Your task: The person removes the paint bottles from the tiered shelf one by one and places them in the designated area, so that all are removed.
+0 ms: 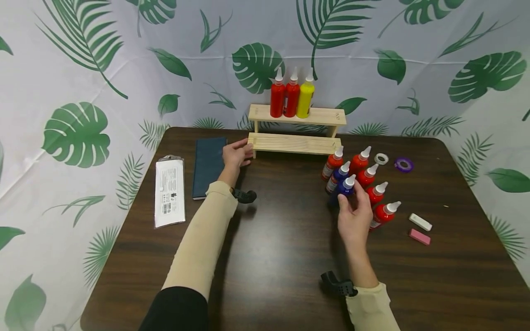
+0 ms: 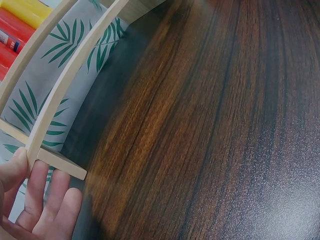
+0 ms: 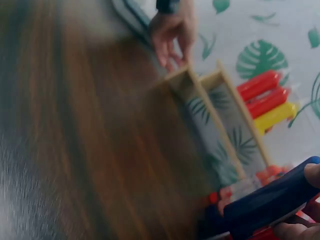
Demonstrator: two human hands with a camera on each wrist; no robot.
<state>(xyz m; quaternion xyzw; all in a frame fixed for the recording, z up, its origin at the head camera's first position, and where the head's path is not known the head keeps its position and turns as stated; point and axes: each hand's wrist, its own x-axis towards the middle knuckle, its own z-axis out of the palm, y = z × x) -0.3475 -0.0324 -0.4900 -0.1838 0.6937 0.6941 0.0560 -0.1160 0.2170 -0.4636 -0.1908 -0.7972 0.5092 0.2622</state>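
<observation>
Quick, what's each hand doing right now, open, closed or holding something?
Left hand: closed, pinching the wooden rack at its lower tier's left end.
Right hand: closed, holding a blue bottle.

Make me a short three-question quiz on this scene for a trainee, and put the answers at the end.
1. Identify: what is the right hand gripping?
2. True or false: the left hand holds the left end of the lower shelf.
3. Count: how many bottles stand on the upper shelf?

Key:
1. A blue bottle.
2. True.
3. Three: two red bottles and one yellow bottle.
</observation>
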